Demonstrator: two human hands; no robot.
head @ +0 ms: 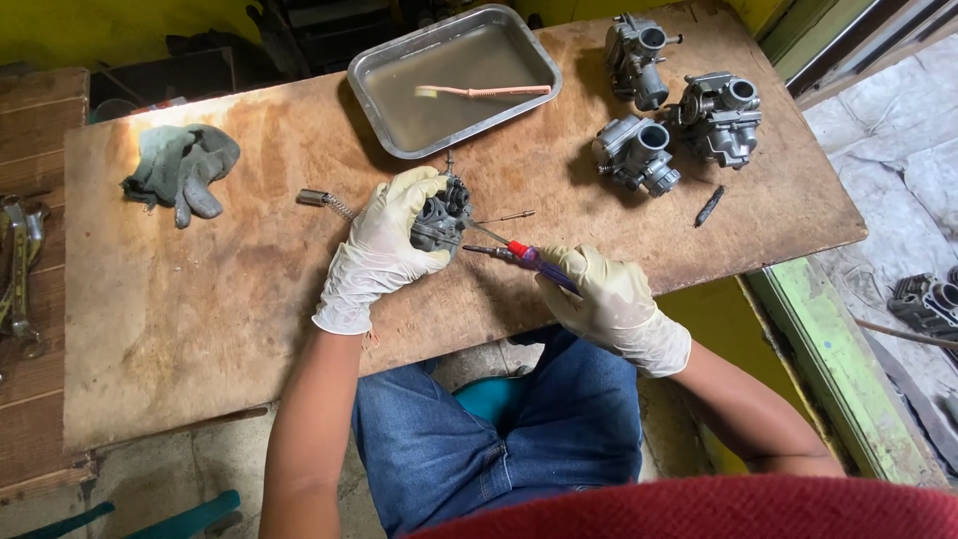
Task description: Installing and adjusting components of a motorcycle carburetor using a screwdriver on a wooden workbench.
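Observation:
My left hand (384,245), in a white glove, grips a grey carburetor (442,213) resting on the wooden board (200,299). My right hand (609,299), also gloved, holds a screwdriver (524,257) with a purple and red handle. Its metal tip points left at the carburetor's side. A thin needle (504,216) lies on the board just right of the carburetor, and a small spring with a metal cap (324,201) lies just left of my left hand.
A metal tray (379,75) with liquid and a pink toothbrush (484,91) sits at the back. Three more carburetors (634,152) stand at the back right, with a small dark part (709,205) near them. A grey rag (180,165) lies at the left; wrenches (20,260) hang off the far left.

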